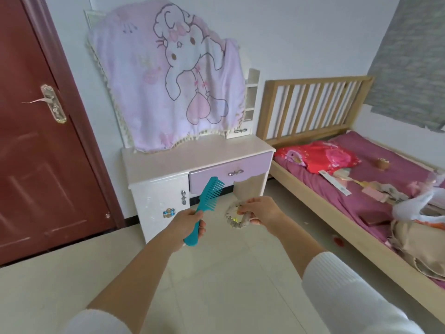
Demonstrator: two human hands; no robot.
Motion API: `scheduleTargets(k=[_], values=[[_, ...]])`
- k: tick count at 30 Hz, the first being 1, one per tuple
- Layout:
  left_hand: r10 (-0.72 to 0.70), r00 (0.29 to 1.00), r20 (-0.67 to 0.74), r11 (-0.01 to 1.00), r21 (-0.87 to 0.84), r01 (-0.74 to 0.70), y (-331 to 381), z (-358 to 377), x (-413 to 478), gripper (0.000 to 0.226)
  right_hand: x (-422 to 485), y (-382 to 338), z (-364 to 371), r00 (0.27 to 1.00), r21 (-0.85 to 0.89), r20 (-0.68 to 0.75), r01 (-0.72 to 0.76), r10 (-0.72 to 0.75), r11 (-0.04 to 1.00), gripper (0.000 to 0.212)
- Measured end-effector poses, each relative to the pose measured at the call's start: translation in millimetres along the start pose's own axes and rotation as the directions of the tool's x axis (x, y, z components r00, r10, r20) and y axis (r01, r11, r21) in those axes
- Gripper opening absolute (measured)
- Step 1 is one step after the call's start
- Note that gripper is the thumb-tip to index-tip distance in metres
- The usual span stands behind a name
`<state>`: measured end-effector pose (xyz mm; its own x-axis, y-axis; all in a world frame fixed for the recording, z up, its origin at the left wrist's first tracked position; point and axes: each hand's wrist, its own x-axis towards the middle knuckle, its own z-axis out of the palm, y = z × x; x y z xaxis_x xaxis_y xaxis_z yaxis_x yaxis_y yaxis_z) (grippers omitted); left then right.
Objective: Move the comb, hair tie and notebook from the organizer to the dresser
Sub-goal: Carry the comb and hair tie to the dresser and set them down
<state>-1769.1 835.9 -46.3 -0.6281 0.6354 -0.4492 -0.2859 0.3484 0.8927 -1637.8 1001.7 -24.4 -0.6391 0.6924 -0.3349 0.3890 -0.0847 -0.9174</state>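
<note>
My left hand (186, 224) grips the handle of a teal wide-tooth comb (209, 195), teeth pointing up and right. My right hand (261, 210) pinches a beige fabric hair tie (232, 219) that hangs down from my fingers. Both hands are held out over the floor, just in front of the white and lilac dresser (192, 157), below its top. The dresser top is bare. A dark reddish flat object (375, 216), possibly the notebook, lies on the bed. I cannot make out the organizer.
A pink cartoon blanket (173, 75) covers the dresser's mirror. A brown door (36, 141) stands at the left. At the right is a wooden bed (313, 189) with a purple sheet, a red pillow (320, 157), papers and bags. The floor is pale tile.
</note>
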Motion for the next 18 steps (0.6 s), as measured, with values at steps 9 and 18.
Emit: scheduleTargets(k=[9, 18], values=[[-0.068, 0.995, -0.078, 0.997, 0.03, 0.071, 68.4, -86.7, 230.1, 0.021, 230.9, -71.6, 69.8, 1.0, -0.003, 0.007, -0.023, 0.023, 1.0, 0.011], [-0.22, 0.962, -0.161, 0.972, -0.125, 0.201, 114.0, -108.8, 395.1, 0.027, 400.3, -114.2, 99.2, 0.994, -0.02, 0.031, -0.105, 0.105, 0.994, 0.01]])
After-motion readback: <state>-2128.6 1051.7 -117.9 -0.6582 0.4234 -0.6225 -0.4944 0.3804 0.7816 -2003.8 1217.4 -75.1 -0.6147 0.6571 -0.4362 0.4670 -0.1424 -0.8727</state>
